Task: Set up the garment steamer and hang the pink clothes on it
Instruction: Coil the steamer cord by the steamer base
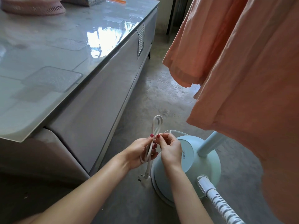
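Note:
A pale blue garment steamer base [192, 156] stands on the concrete floor with its pole [210, 144] rising to the right. The pink clothes [242, 65] hang over the pole at the right. My left hand [140, 151] grips a looped bundle of white power cord [156, 126]; the plug [144, 180] dangles below it. My right hand [169, 147] pinches a thin tie at the bundle's middle, just above the base. A white braided steam hose [216, 201] runs off the base toward the lower right.
A long grey cabinet with a glossy glass top [64, 50] fills the left side; its near corner juts toward my left arm. A pink basket [32, 5] sits at its far end. Bare concrete floor [155, 88] lies between cabinet and clothes.

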